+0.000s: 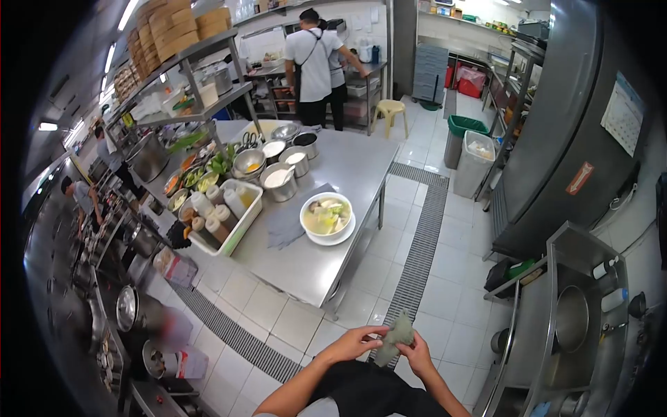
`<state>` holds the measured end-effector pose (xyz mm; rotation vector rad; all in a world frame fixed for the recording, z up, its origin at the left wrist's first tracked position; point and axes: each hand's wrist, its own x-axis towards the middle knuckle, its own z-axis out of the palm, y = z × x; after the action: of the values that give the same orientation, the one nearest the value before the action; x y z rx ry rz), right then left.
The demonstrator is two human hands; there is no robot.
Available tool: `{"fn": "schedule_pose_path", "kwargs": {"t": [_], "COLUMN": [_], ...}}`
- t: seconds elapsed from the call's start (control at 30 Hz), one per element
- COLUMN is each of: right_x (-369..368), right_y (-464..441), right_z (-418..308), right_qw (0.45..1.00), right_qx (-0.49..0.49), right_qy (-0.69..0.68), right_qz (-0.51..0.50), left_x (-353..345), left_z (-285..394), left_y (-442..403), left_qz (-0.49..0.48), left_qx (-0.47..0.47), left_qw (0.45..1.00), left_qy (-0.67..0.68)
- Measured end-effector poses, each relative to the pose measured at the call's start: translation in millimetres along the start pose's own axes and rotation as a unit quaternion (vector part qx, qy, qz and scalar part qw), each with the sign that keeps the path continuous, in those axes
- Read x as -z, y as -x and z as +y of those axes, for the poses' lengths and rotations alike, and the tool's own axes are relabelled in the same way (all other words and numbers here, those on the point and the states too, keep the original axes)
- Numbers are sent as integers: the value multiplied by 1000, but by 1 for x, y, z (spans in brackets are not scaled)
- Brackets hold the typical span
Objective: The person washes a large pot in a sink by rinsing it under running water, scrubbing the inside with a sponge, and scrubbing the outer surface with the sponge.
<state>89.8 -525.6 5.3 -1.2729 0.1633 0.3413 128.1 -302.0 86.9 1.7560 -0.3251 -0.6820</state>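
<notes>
In front of my dark apron, a small grey-green cloth [396, 336] is bunched between my hands. My right hand [418, 354] grips its right side with bent fingers. From the other side, my left hand [356, 342] reaches in, thumb and fingertips closed at the cloth's edge. Both hands are over the tiled floor, away from the steel table [306, 267]. On that table a white bowl [326, 214] of soup with greens and pale pieces stands on a white plate [345, 236]. A grey-blue cloth [283, 226] lies flat beside the bowl.
A white tub [240, 226] holds several squeeze bottles, near metal containers [279, 182] of ingredients. A floor drain [417, 257] runs past the table. At right are a steel sink [573, 318] and a tall fridge [556, 125]. Two people [313, 62] stand at the back; others are at left.
</notes>
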Motion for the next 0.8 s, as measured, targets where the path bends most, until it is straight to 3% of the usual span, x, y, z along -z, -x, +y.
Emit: {"fn": "schedule_pose_path", "kwargs": {"t": [0.07, 0.17, 0.23, 0.27, 0.33, 0.43, 0.57, 0.63, 0.8], "right_x": [21, 46, 64, 73, 92, 115, 123, 129, 127], "right_y": [-4, -1, 1, 2, 3, 9, 15, 12, -5], "right_z": [4, -4, -3, -1, 5, 23, 40, 55, 81], "right_qw": [999, 990, 976, 975, 960, 945, 917, 898, 883], "right_qx": [19, 9, 7, 10, -24, -47, -88, -125, -138], "right_qy": [-13, -78, -90, -91, -50, -11, 18, 31, 53], "right_qz": [24, 115, 198, 200, 274, 322, 388, 420, 445], "left_x": [16, 69, 113, 135, 173, 210, 241, 254, 269], "left_z": [-46, -49, -78, -94, -125, -147, -158, -168, -160], "left_y": [-24, -49, -66, -76, -97, -125, -158, -171, -178], "left_qz": [124, 305, 353, 350, 397, 396, 390, 387, 372], "left_qx": [-9, 53, 31, 29, 54, 34, 22, 68, 83], "left_qw": [990, 905, 864, 866, 800, 771, 770, 806, 809], "left_qy": [64, 291, 357, 356, 446, 497, 505, 443, 448]}}
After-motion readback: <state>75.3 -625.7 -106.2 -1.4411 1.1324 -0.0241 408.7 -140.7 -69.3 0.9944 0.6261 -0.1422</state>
